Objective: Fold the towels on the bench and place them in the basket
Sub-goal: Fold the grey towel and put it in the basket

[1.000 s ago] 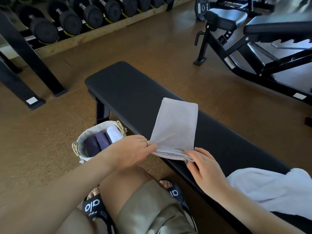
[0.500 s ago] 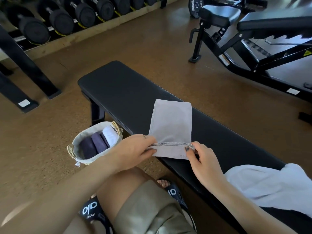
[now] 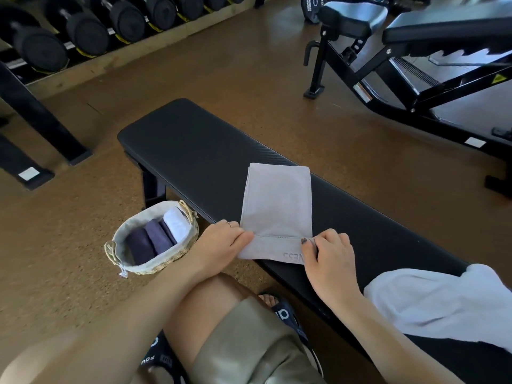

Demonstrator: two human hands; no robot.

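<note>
A grey towel [image 3: 277, 206] lies folded in a narrow strip across the black bench [image 3: 194, 151], its near end hanging past the bench's front edge. My left hand [image 3: 221, 242] pinches the towel's near left corner. My right hand [image 3: 329, 259] pinches the near right corner, thumb on top of the hem. A loose white towel [image 3: 443, 303] is heaped on the bench at the right. A woven basket [image 3: 155, 266] with a cloth liner stands on the floor left of the bench and holds two dark folded towels and one white one.
A dumbbell rack [image 3: 83, 37] runs along the far left. An adjustable bench with a black frame [image 3: 401, 79] stands at the far right. My knee and sandalled feet [image 3: 279, 309] are between basket and bench on the brown floor.
The towel's near edge has been drawn toward me and laid flatter, with a hem fold now across its near end. Both hands have kept their hold on the corners.
</note>
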